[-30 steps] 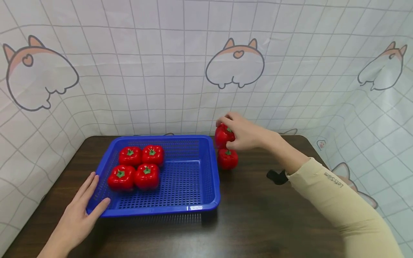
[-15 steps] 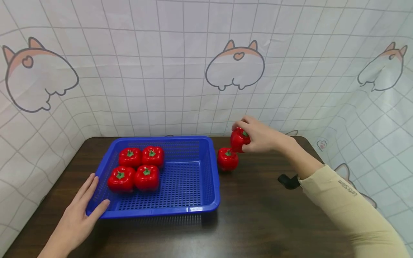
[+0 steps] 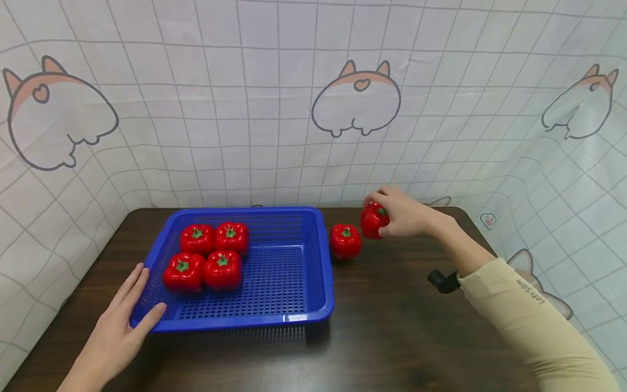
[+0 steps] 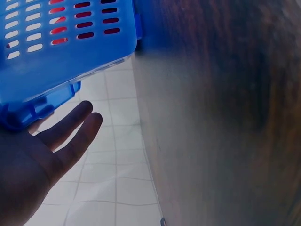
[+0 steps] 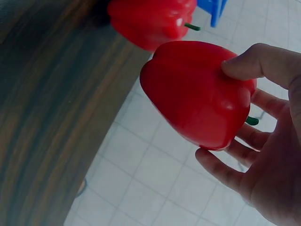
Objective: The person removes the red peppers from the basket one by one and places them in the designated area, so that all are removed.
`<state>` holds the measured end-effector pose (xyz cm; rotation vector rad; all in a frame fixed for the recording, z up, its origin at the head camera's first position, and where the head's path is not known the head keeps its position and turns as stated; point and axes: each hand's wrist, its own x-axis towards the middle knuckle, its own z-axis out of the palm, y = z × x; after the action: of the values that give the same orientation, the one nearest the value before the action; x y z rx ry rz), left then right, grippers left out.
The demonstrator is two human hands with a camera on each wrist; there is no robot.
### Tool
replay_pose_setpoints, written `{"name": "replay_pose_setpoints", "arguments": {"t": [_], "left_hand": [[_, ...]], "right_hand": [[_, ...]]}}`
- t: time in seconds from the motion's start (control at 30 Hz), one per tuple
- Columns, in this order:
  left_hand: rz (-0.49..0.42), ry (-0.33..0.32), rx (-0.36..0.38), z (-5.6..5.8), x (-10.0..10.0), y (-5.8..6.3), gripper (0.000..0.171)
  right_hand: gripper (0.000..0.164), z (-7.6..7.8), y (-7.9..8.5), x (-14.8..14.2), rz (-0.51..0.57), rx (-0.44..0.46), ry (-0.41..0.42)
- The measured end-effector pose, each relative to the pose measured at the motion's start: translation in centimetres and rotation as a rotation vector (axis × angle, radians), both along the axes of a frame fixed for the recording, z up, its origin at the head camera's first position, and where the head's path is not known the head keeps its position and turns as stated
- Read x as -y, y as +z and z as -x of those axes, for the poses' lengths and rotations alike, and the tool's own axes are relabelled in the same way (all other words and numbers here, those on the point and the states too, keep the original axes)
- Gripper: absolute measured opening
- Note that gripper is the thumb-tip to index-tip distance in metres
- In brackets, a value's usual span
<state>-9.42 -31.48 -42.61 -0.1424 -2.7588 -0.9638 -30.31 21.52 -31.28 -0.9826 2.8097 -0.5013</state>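
My right hand pinches a red bell pepper between thumb and fingers. In the right wrist view that bell pepper is tilted, its green stem towards the palm. A second bell pepper stands upright on the table, just left of the held one and close to the basket's right side. Several more red bell peppers sit grouped in the left half of the blue basket. At the basket's front left corner rests my left hand, its fingers extended along the side and the thumb at the front rim.
The dark wooden table carries everything. Behind it and at both sides hangs a white gridded cloth with cartoon animals. A black object shows beside the right forearm.
My right hand has moved right and slightly down with its bell pepper, from behind the standing pepper to its right side. The left hand and the basket have stayed in place.
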Motion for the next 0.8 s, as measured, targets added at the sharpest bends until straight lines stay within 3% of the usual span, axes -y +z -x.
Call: {"name": "replay_pose_setpoints", "arguments": {"t": [0.8], "left_hand": [[-0.017, -0.006, -0.010, -0.2, 0.0, 0.2, 0.078]], "right_hand": [[0.052, 0.4, -4.5, -0.4, -0.067, 0.124, 0.012]]}}
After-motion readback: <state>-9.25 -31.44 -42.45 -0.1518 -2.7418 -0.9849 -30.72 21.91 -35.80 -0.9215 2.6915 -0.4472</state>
